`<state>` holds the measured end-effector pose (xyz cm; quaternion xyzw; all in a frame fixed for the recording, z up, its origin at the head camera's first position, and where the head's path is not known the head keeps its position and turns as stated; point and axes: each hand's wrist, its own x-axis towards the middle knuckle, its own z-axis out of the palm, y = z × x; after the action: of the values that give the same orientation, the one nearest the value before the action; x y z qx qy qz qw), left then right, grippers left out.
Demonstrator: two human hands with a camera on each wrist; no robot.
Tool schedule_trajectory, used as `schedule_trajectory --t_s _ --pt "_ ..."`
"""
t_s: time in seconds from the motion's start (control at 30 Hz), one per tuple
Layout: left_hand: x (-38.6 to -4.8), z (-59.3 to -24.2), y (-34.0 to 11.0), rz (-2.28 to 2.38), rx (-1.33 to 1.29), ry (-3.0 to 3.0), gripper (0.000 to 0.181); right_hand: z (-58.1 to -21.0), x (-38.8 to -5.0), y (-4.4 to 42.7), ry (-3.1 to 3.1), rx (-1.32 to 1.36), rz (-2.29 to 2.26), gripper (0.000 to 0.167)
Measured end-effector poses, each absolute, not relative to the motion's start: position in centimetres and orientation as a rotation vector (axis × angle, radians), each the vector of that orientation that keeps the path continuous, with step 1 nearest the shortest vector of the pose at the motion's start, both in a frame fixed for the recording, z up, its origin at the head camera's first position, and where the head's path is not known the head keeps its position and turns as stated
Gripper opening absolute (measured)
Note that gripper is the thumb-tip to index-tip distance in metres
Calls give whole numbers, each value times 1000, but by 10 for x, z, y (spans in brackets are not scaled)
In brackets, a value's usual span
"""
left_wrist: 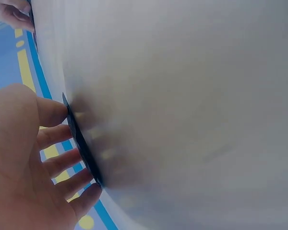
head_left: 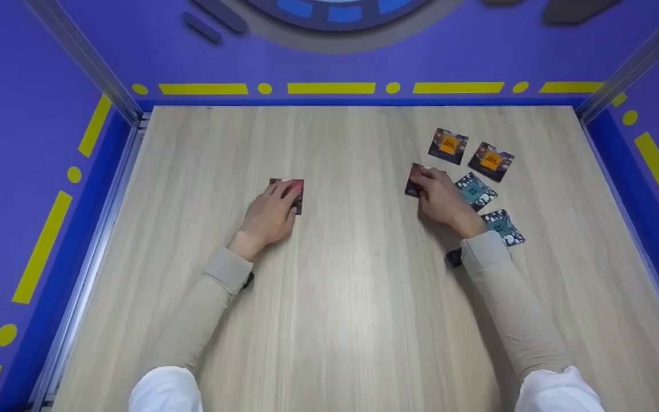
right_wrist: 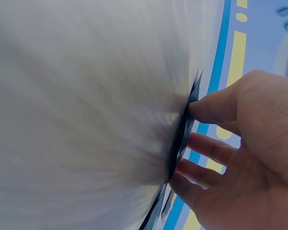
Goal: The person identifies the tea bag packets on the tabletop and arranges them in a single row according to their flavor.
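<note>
My left hand [head_left: 270,216] reaches over a dark red square packet [head_left: 298,203] lying on the table left of centre. Its fingertips rest spread across the packet, shown edge-on as a thin dark sheet [left_wrist: 84,143] in the left wrist view. To the right, my right hand [head_left: 443,195] holds another dark red packet [head_left: 412,184] low at the tabletop, thumb and fingertips on it. That packet [right_wrist: 185,134] appears edge-on in the right wrist view, with two pointed corners at one end. The hand and wrist partly cover the teal packets nearby.
Two dark packets with orange labels, one [head_left: 448,145] beside the other [head_left: 491,161], lie at the back right. Below them are two teal-patterned packets, an upper one [head_left: 477,191] and a lower one [head_left: 503,228]. Blue-purple walls [head_left: 335,68] border the wooden table [head_left: 352,286].
</note>
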<state>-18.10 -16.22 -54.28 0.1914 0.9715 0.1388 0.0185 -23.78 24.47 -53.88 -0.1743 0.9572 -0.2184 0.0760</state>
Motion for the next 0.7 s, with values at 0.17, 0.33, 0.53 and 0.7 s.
schedule_trajectory --t_s 0.17,0.33,0.53,0.7 --pt "-172 -544 -184 504 560 3023 52 -539 -238 245 2854 -493 -635 50" --pt "-164 -545 -207 565 519 3024 52 -538 -238 244 2850 -499 -640 50" --pt "-156 -544 -231 585 477 3035 53 -537 -238 245 2859 -509 -643 52" --pt "-147 -546 -248 608 430 3039 53 -537 -238 244 2847 -512 -645 53"
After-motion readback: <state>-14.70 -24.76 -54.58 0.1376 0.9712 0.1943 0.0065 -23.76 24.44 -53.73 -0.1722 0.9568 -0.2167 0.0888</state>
